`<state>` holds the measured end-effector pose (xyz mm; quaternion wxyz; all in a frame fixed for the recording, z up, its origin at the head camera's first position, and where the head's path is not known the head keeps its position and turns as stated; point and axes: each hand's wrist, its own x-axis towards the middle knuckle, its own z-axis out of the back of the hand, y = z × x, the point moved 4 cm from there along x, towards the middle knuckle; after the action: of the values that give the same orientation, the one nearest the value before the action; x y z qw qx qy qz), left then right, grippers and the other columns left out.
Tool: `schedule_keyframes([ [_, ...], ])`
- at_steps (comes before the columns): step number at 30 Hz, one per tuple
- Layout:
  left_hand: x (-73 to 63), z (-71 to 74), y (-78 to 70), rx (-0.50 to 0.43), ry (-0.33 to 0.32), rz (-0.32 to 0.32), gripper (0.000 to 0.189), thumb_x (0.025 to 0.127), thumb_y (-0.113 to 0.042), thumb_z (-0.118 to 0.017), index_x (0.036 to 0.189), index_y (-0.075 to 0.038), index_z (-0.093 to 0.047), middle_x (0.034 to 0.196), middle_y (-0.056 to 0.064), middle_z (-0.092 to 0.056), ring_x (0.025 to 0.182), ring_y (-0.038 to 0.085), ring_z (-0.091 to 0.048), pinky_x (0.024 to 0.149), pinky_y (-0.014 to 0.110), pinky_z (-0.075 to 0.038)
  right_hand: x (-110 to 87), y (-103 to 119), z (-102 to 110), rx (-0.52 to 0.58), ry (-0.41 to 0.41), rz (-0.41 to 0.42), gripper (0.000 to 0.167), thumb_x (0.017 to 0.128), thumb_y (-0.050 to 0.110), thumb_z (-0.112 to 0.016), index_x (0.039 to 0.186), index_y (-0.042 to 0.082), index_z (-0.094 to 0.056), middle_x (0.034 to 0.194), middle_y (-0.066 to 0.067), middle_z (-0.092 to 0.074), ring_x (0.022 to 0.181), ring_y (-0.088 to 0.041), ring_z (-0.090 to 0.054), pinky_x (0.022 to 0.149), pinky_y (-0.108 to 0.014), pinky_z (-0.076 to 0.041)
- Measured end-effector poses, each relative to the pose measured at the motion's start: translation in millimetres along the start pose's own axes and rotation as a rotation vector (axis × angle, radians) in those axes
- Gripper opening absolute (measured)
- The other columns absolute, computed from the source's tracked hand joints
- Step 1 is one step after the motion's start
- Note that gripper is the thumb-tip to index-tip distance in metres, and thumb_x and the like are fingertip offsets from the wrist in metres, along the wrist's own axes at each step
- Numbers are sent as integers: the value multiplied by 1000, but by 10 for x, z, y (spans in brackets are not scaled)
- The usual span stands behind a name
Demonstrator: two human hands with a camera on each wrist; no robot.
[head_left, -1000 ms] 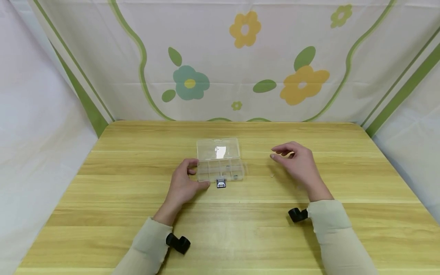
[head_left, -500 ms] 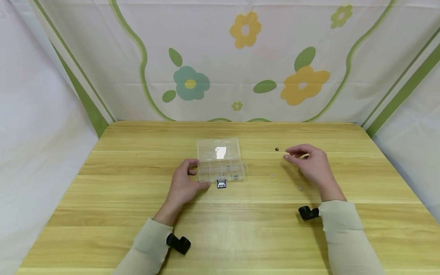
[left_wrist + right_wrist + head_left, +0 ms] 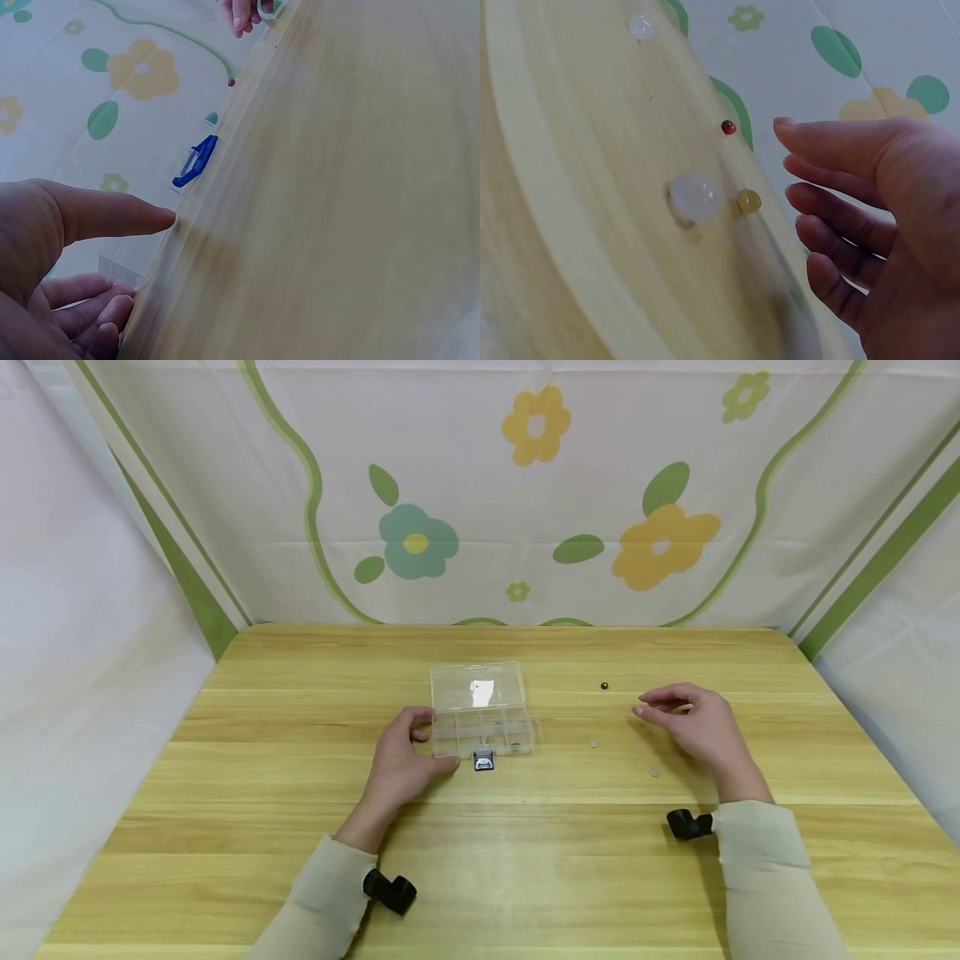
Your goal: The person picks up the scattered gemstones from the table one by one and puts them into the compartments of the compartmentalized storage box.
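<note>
A clear plastic compartment box point(image 3: 444, 742) lies on the table, its transparent lid point(image 3: 453, 687) raised at the back and a blue latch point(image 3: 483, 762) at its front. My left hand point(image 3: 400, 767) holds its left end, thumb along the front edge, other fingers behind. Two small dark beads show in the box's right-hand compartments. My right hand point(image 3: 693, 722) hovers to the right, fingers loosely curved, nothing between them. Around it lie a red bead point(image 3: 728, 127), a yellow bead point(image 3: 748, 201), a large whitish bead point(image 3: 695, 195) and a smaller clear bead point(image 3: 641, 27).
The wooden table point(image 3: 225, 793) has a floral cloth point(image 3: 480, 485) hanging along its back edge, with white cloth at both sides. Between the box and my right hand, the clear bead sits on the wood. A black wrist camera point(image 3: 686, 824) sticks out from the right sleeve.
My right hand has moved rightward, uncovering the red bead and, nearer the front, a clear bead. My left hand and the box have stayed where they were.
</note>
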<state>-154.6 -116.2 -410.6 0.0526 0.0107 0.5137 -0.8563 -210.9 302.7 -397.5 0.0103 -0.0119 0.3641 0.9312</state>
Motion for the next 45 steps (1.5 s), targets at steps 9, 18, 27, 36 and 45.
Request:
schedule_keyframes([
  [9,3,-10,23,-3,-3,0,76,76,-5,-94,144,-4,-59,142,16,-65,120,33,-59,101,46,-50,3,-151,-4,26,28,7,52,93,58,-79,126,17,-78,124,-6,-75,97,-11,-62,77,-21,-50],
  [18,10,-9,32,3,-6,-10,74,77,-5,-93,143,-6,-60,141,14,-66,120,33,-59,101,47,-49,-6,-296,-17,101,61,-41,58,88,60,-83,129,20,-77,114,12,-73,93,-10,-63,77,-24,-51],
  [27,12,10,31,4,-3,-9,74,78,-7,-93,143,-6,-60,140,14,-66,120,32,-59,100,46,-49,3,-303,-36,51,67,2,53,87,60,-85,125,25,-79,126,2,-69,94,-12,-60,77,-25,-49],
  [36,10,26,43,13,0,-14,73,78,-7,-93,143,-6,-59,140,15,-65,120,33,-59,99,45,-49,-8,-262,-57,39,78,33,47,87,57,-86,120,24,-81,132,2,-66,102,-15,-53,83,-26,-43],
  [45,21,34,55,5,2,-6,74,78,-7,-93,144,-6,-59,141,15,-64,121,33,-59,101,46,-49,11,-257,-84,18,72,57,42,89,57,-84,115,24,-83,130,0,-67,107,-16,-53,85,-26,-42],
])
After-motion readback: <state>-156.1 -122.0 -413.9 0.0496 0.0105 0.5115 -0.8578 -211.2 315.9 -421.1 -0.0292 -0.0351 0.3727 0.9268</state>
